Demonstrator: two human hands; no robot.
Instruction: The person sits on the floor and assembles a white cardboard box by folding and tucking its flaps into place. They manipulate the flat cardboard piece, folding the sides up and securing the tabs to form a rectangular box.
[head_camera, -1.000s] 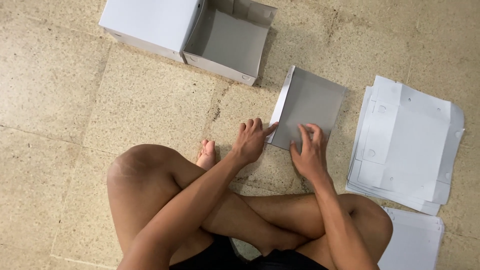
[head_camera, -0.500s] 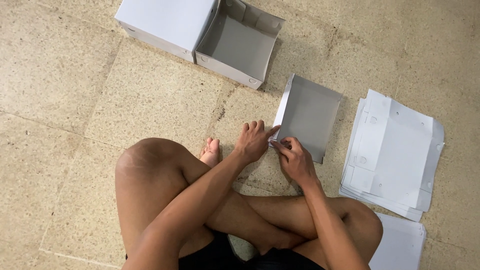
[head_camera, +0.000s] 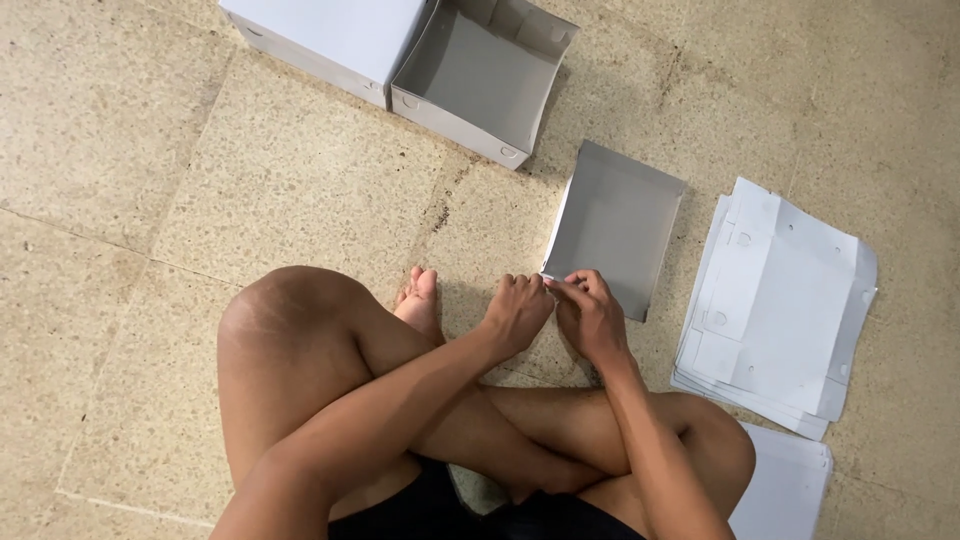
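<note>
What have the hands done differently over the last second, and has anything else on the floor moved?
The right hand slid from flat on the grey sheet to its near corner, meeting the left hand; both now pinch there. The open box, closed box and stack of flat sheets stayed put.

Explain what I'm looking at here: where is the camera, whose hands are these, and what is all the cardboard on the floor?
The camera sits on a person's head and looks down at their crossed legs on a stone floor. Both bare hands, the left hand and the right hand, pinch the near corner of a half-folded grey cardboard sheet. Farther off stand a finished open box and a white closed box. To the right lies a stack of flat white blanks, with another blank by the knee.
</note>
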